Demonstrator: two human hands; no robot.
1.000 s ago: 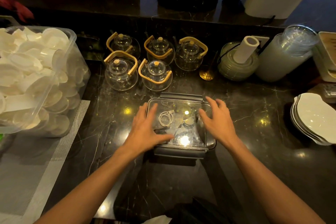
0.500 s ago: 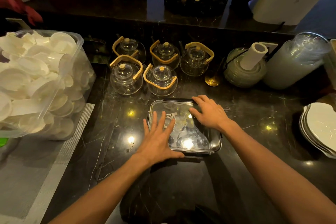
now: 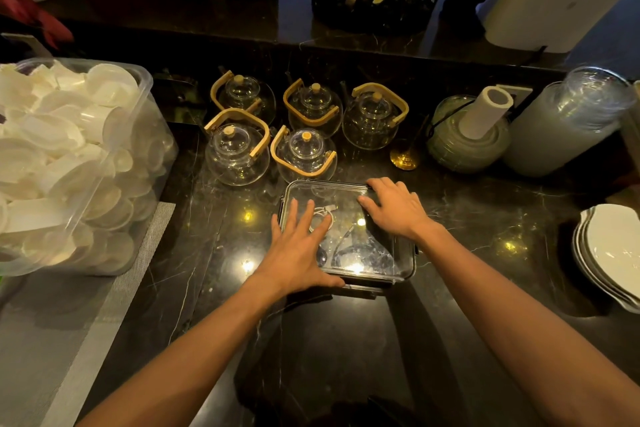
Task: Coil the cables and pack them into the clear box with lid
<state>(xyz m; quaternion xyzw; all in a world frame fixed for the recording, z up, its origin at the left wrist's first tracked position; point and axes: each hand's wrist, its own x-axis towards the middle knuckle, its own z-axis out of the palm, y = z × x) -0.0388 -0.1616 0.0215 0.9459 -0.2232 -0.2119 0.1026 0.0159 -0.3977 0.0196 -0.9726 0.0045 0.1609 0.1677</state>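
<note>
A dark marble counter carries everything here. The largest container is the big clear plastic tub at the left edge, piled to the rim with white plastic cups and lids; it sits partly on a grey woven mat. At the back right a tall stack of clear lids in a plastic sleeve lies tilted, and beside it a round greenish jar holds a white roll leaning out of its top. A stack of white plates sits at the right edge. Five glass teapots with wooden handles stand in two rows behind the middle of the counter; they look see-through with nothing visible inside.

Just in front of the teapots is the clear box, its transparent lid laid on top. Through the lid a coiled white cable shows near the far left part of the box, and another pale cable lies nearer the middle; glare hides the rest.

The left hand lies flat on the lid's left side, fingers straight and spread, thumb out along the near edge. The right hand rests palm down on the far right corner, fingers extended and close together, tips at the lid's far rim.
</note>
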